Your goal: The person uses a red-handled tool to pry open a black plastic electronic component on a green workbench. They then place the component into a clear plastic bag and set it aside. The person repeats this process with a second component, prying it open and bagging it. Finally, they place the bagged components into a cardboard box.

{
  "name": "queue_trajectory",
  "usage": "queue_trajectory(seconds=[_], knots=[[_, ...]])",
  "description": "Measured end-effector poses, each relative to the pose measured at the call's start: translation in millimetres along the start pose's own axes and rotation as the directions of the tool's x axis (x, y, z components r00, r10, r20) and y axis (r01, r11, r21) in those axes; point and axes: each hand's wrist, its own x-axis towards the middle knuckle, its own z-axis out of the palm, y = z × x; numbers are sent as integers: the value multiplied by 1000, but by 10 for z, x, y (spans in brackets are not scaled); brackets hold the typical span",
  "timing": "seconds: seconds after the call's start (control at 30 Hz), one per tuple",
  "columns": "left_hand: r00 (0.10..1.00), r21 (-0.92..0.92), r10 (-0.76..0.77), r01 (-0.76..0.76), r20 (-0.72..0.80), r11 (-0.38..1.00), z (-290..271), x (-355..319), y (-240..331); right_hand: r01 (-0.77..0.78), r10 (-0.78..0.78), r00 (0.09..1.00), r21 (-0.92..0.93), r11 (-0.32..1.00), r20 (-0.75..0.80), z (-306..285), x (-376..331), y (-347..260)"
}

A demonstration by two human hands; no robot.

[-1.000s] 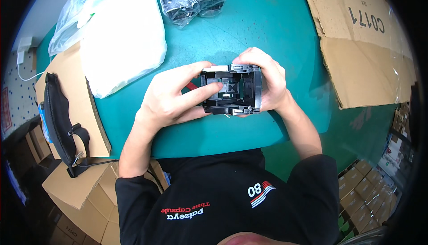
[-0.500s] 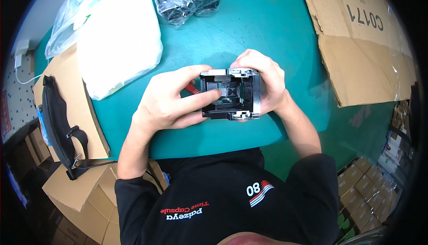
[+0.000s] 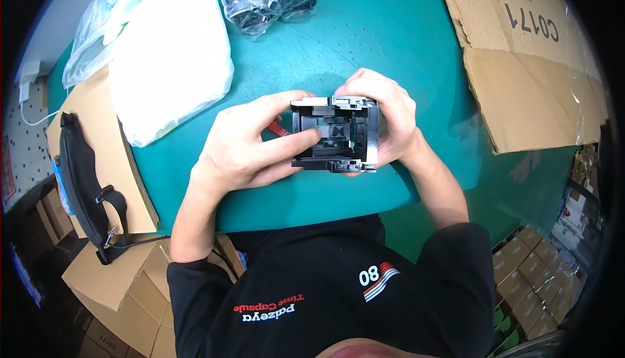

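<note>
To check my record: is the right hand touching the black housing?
Touching: the head view shows the right hand curled against the black housing.

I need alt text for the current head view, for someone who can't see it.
A left hand and right hand hold an open black housing above a green table, one left finger reaching into its opening. Beyond lie a white bag and two plastic-wrapped black parts; cardboard flanks both sides.

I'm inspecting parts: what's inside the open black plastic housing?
The open black plastic housing holds dark molded pieces; one finger of the bare left hand reaches in, hiding whatever lies beneath its tip.
</note>
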Motion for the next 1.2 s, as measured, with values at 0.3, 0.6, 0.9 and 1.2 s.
queue_trajectory(seconds=[0.3,0.6,0.9,1.2], knots=[[1000,52,-14,13,17,999,2,-1,25,19,-19,1000,6,1000,19,-5,5,16],[999,51,-47,47,7,998,-6,47,58,8,-7,1000,-23,1000,15,-7,4,10],[980,-66,-187,192,69,979,7,37,99,29,-29,999,-30,999,25,-13,16,18],[980,-138,-193,199,50,970,24,31,90,35,-35,999,-18,999,10,0,-6,11]])
